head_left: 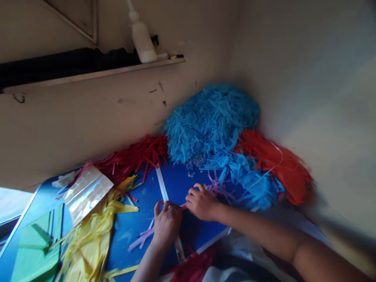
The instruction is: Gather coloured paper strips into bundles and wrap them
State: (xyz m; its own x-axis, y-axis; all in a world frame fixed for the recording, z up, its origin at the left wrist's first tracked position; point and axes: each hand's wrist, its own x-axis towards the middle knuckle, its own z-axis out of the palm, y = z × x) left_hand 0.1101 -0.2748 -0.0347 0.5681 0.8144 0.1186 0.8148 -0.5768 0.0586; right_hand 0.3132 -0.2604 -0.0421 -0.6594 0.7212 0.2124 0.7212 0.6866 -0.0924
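Observation:
My left hand (168,220) and my right hand (203,203) are close together over the blue table (129,225), fingers curled and closed. Between them runs a narrow pink middle of a tissue-paper tassel, gripped by both. Its pale purple fringe (143,237) spreads out left of my left hand, and more purple fringe (219,188) fans out beyond my right hand. My fingertips are partly hidden. Under my left hand passes a white strip (161,184) that crosses the table.
Blue shredded paper (213,119) is heaped in the corner. Red fringe (132,157), a yellow fringe (94,239), green paper (38,246) and a shiny sheet (87,192) lie left. Blue fringe (252,180) and orange-red fringe (280,166) lie right. A white bottle (143,41) stands on the shelf (96,74).

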